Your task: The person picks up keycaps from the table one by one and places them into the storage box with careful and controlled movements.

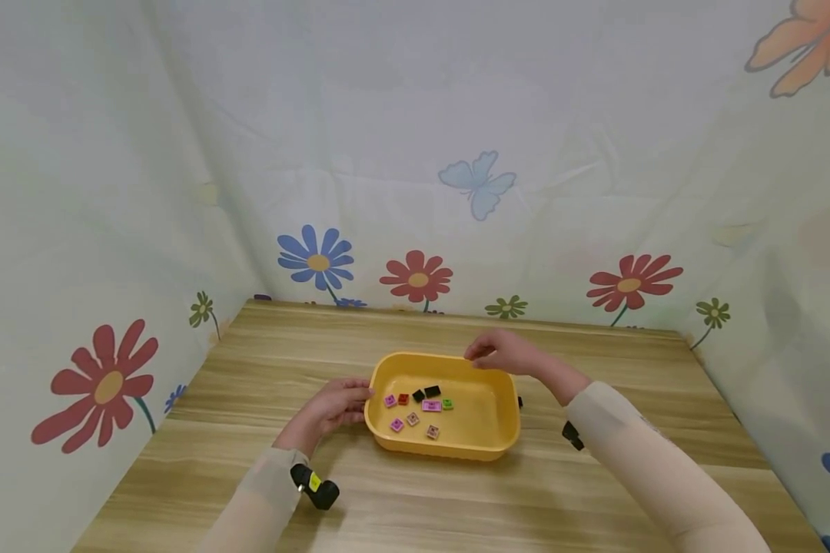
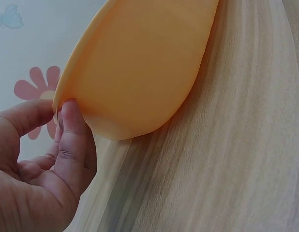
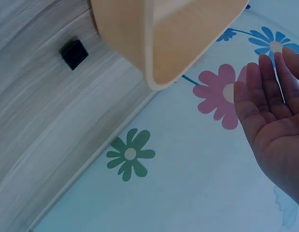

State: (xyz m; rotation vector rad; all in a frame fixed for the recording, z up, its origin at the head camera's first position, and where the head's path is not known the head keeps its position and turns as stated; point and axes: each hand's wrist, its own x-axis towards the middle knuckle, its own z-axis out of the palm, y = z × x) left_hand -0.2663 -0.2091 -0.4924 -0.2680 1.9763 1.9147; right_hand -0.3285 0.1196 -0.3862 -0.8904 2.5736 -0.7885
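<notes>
A yellow plastic basin (image 1: pixel 484 415) stands on the wooden table, also filling the top of the left wrist view. Inside it lie several small pieces: pink tiles (image 1: pixel 432 405), black blocks (image 1: pixel 433 392), a red one (image 1: pixel 403 399), a green one (image 1: pixel 447 404) and pale pink ones (image 1: pixel 433 432). My left hand (image 1: pixel 339 402) pinches the basin's left rim between thumb and fingers, plain in the left wrist view. Above the far right rim hovers my right hand (image 1: pixel 501 351), fingers loosely bent and holding nothing. The right wrist view shows its palm and fingers apart from the basin.
Just right of the basin, a small black block (image 3: pixel 74 53) sits on the wooden table (image 1: pixel 415 499). A fabric wall printed with flowers and butterflies (image 1: pixel 479 184) encloses the table at the back and both sides. Small black cameras (image 1: pixel 314 487) are strapped to the wrists.
</notes>
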